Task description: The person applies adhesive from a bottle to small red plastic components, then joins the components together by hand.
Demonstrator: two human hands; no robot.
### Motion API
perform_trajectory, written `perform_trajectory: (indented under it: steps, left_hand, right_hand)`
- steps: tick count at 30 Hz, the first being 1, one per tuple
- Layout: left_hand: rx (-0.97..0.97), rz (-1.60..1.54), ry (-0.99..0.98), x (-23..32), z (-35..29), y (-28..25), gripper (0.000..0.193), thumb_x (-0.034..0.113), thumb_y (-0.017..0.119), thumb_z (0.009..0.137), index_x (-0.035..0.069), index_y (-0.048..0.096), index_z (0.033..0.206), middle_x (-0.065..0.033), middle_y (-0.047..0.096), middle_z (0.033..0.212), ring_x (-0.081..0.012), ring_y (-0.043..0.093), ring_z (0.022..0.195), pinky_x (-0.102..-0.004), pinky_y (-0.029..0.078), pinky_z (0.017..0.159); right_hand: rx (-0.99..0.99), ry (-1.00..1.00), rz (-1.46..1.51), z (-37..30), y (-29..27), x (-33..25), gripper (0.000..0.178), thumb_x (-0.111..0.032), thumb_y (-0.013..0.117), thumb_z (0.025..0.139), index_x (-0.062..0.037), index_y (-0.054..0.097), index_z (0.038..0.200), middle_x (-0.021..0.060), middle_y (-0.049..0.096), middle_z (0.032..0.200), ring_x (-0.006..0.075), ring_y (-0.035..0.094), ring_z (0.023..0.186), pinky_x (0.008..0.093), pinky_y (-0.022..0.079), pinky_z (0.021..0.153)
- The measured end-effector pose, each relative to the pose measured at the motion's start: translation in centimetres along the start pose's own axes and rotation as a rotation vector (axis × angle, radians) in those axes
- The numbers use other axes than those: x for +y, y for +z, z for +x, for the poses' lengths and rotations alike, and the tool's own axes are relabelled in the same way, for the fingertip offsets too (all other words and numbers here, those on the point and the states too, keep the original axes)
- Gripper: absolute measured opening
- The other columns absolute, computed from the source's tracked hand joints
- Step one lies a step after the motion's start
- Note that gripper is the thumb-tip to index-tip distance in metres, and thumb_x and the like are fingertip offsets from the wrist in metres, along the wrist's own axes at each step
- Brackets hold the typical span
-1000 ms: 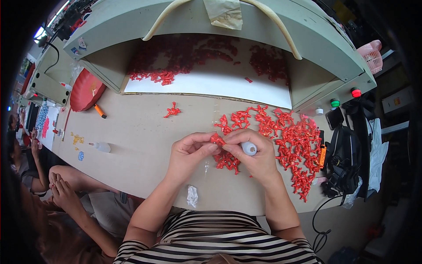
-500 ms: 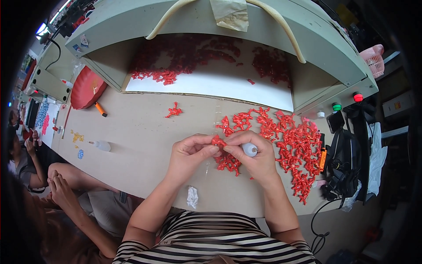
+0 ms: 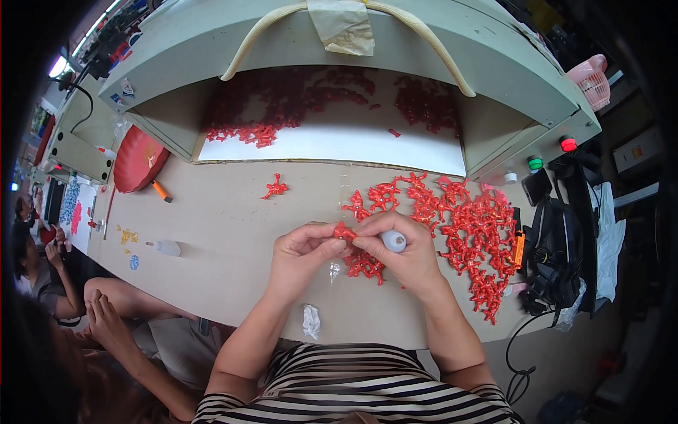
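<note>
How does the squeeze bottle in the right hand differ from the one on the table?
The right hand grips the held bottle; the table bottle rests untouched. The held bottle's nozzle is hidden; the table bottle's nozzle points left in the picture. Both look pale.

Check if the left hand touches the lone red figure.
Apart: the head view shows tabletop between the left hand and the lone red figure.

On my table (image 3: 219, 233) lay figurines (image 3: 472, 240) at right, a single figurine (image 3: 276, 187) left of them, bottle (image 3: 168, 248) and basin (image 3: 135, 159) farther left, tissue (image 3: 311, 321) nearest me.
</note>
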State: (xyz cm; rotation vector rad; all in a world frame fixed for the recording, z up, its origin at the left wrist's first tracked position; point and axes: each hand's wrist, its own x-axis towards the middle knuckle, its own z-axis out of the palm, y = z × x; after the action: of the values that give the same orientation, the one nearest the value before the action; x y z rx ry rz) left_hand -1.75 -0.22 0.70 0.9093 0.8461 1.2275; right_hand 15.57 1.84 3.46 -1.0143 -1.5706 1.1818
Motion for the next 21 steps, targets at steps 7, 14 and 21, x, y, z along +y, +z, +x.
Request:
perform_trajectory:
  steps: [7,14,21]
  left_hand:
    - [0.018,0.016,-0.01,0.04,-0.02,-0.1,0.018,-0.002,0.056,0.081,0.001,0.058,0.098,-0.0102,0.062,0.09,-0.0197,0.063,0.079,-0.0329,0.054,0.071]
    - [0.017,0.011,-0.013,0.12,-0.05,0.04,0.018,-0.002,0.055,0.081,0.001,0.058,0.098,-0.0102,0.062,0.092,-0.0201,0.063,0.079,-0.0336,0.054,0.072]
    - [0.012,0.004,-0.008,0.12,-0.07,0.04,0.018,-0.003,0.055,0.081,0.001,0.058,0.098,-0.0102,0.061,0.092,-0.0199,0.062,0.08,-0.0335,0.054,0.072]
  right_hand:
    - [-0.02,0.022,0.001,0.1,-0.02,-0.41,0.011,0.0,0.067,0.072,-0.0011,0.059,0.08,0.0064,0.062,0.082,0.0127,0.058,0.076,0.0245,0.047,0.068]
    - [0.001,0.002,-0.003,0.03,0.01,0.03,0.011,-0.005,0.068,0.072,-0.0022,0.06,0.081,0.0048,0.063,0.08,0.0116,0.059,0.073,0.0246,0.048,0.066]
    - [-0.021,0.024,0.008,0.06,-0.02,-0.23,0.01,0.0,0.066,0.073,-0.0013,0.059,0.08,0.006,0.062,0.082,0.0124,0.058,0.076,0.0244,0.047,0.068]
